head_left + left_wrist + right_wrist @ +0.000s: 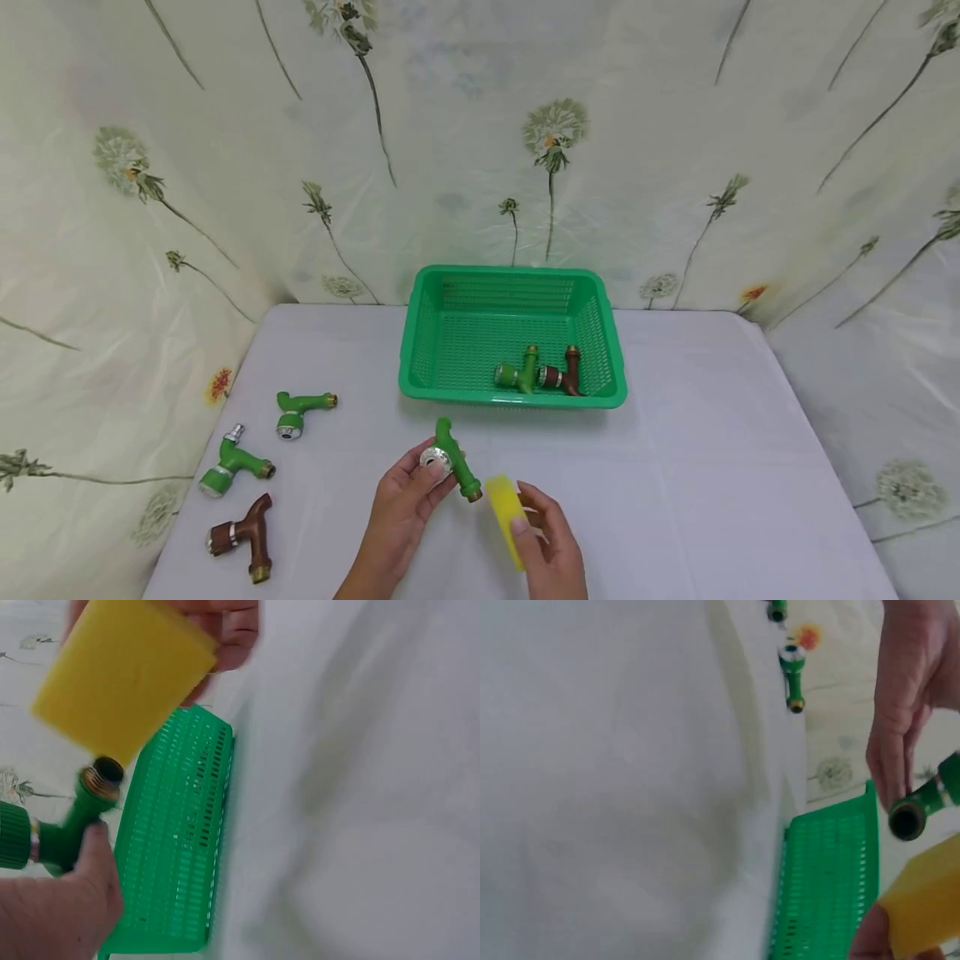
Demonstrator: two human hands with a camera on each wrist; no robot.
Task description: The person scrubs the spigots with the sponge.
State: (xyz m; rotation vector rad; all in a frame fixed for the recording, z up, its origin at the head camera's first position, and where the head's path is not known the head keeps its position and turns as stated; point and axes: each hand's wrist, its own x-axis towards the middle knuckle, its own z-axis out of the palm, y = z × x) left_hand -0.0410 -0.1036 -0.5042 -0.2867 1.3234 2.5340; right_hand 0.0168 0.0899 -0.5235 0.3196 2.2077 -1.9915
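My left hand [407, 498] grips a green tap [455, 460] by its round silver-ringed knob, the threaded brass end [103, 776] pointing toward the right hand. In my right hand [551, 533], thumb and fingers pinch a yellow sponge [506, 512], which stands on edge just right of the tap's threaded end. The left wrist view shows the broad face of the sponge [124, 675] close above the tap's open mouth. In the right wrist view the tap's dark round opening [907, 820] faces the camera, beside the sponge [926, 900].
Behind the hands stands a green basket [512, 401] holding a green tap [528, 371] and a brown tap [572, 371]. On the table's left lie two more green taps [300, 404] [238, 461] and a brown tap [255, 537]. Flowered cloth [450, 150] hangs behind the white-covered table [697, 467].
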